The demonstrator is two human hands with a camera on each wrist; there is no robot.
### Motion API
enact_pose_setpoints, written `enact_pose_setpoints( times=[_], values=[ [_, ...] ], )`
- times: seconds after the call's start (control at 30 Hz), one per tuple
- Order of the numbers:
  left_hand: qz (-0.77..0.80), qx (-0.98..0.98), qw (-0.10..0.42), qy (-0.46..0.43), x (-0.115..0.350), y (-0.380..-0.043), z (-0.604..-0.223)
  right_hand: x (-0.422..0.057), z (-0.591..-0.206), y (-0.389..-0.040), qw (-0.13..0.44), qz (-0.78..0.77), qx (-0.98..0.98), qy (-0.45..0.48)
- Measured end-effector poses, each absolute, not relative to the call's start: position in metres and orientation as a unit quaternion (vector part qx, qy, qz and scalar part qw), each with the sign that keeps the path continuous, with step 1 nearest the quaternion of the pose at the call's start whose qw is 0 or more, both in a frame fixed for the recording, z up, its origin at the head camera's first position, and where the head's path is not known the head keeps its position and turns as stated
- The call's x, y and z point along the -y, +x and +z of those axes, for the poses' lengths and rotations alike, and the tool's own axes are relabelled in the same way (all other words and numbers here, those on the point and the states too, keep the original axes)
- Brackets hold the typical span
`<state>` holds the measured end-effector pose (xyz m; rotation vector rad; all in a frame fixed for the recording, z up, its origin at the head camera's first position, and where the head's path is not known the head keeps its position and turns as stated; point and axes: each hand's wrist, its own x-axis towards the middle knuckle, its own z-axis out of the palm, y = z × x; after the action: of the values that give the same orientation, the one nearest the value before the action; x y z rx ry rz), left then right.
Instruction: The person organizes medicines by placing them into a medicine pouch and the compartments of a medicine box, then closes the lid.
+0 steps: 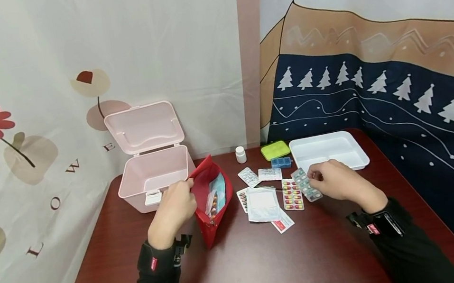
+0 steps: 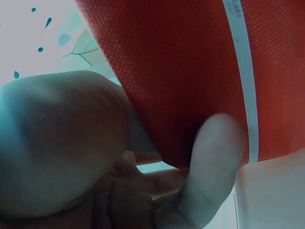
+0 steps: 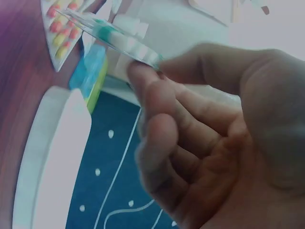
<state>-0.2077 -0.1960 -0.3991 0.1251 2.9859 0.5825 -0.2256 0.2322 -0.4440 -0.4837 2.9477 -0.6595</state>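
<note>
My left hand (image 1: pixel 176 206) grips the edge of a red zip pouch (image 1: pixel 202 186), whose mouth gapes toward the right. Inside the pouch, a light blue packet (image 1: pixel 219 195) and a strip of brown pills show. In the left wrist view, the thumb (image 2: pixel 217 162) lies against the red fabric (image 2: pixel 167 71) beside a pale stripe. Thumb and forefinger of my right hand (image 1: pixel 341 183) pinch a blister pack of green and white capsules (image 1: pixel 305 184) by its edge. The right wrist view has this pack (image 3: pixel 119 40) tilted nearly edge-on, with the other fingers curled below.
A pink lidded box (image 1: pixel 155 170) stands open behind the pouch. Between the hands lie a red-and-yellow capsule blister (image 1: pixel 292 195), a white packet (image 1: pixel 262 203) and several other blister packs. Behind them are a white bottle (image 1: pixel 240 154), a green case (image 1: pixel 275 150), a blue pill box (image 1: pixel 281 162) and a white tray (image 1: pixel 355 153).
</note>
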Motion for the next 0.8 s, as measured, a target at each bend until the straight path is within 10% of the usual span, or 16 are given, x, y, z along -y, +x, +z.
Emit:
enact_pose_setpoints(
  times=[0.8],
  values=[
    [0.194, -0.979, 0.056, 0.039, 0.196, -0.208, -0.399, -0.152, -0.435, -0.246, 0.03, -0.339, -0.926, -0.162]
  ],
)
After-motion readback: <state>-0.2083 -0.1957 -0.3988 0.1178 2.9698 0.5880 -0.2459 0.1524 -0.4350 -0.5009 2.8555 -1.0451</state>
